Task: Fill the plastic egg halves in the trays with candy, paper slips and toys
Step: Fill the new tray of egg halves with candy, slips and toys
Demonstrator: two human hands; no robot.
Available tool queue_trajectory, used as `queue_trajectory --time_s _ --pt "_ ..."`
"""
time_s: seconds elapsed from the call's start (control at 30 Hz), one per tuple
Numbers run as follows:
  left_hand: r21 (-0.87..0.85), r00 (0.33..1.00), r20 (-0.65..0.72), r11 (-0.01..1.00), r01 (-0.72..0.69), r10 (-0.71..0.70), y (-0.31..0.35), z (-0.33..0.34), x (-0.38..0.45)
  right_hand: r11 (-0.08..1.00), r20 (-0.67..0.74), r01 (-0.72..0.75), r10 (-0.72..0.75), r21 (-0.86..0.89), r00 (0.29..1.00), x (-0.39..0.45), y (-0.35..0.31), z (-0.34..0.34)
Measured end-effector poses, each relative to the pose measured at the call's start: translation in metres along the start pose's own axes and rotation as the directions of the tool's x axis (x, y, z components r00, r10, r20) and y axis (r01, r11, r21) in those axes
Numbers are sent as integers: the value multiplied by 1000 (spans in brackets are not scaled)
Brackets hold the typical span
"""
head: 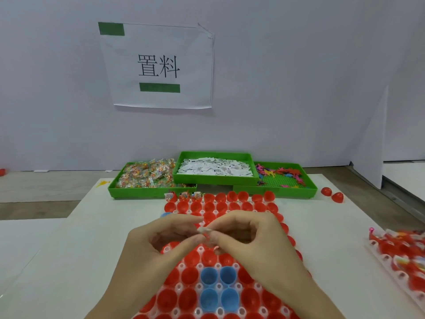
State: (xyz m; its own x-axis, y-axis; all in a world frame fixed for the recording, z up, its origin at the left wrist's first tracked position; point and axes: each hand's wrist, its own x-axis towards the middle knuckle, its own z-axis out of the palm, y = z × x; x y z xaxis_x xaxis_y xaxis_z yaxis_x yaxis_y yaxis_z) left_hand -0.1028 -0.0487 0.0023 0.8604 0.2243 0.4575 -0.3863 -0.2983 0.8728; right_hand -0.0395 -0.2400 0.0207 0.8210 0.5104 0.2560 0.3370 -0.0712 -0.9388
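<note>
At mid-frame our left hand (pixel 161 240) and right hand (pixel 248 236) pinch what looks like a folded paper slip (pixel 204 231). Next, we judge, it drops into an empty egg half (pixel 208 259) below.

Setting: small assembly or packing workstation, partitioned by plain white boards. Evidence: printed station sign (pixel 158 65) taped to the wall at 12 o'clock. Three green supply bins (pixel 213 178) below it; white work mat (pixel 103 226).
</note>
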Motion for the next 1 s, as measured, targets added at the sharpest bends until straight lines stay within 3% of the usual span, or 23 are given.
queue_trajectory --time_s 0.27,0.5,0.6,0.7,0.83,1.0 --pt "142 989 63 979 -144 136 3 -2 -3 1000 30 -10 11 -17 1000 -7 -2 -6" --pt "168 988 49 974 -154 148 -1 -5 -3 981 127 -18 44 -194 991 -3 -3 -9" --pt "171 992 32 977 -127 123 -1 -9 -1 945 -62 -6 -15 -327 998 22 3 -32" --pt "188 993 6 975 -121 122 -3 -13 2 893 -309 -123 -19 -432 951 63 22 -70" --pt "212 994 -10 972 -101 105 -6 -16 4 734 -459 -338 40 -589 887 114 64 -131" --pt "220 994 -7 970 -105 109 -8 -17 6 334 -346 -402 215 -853 913 143 96 -175"
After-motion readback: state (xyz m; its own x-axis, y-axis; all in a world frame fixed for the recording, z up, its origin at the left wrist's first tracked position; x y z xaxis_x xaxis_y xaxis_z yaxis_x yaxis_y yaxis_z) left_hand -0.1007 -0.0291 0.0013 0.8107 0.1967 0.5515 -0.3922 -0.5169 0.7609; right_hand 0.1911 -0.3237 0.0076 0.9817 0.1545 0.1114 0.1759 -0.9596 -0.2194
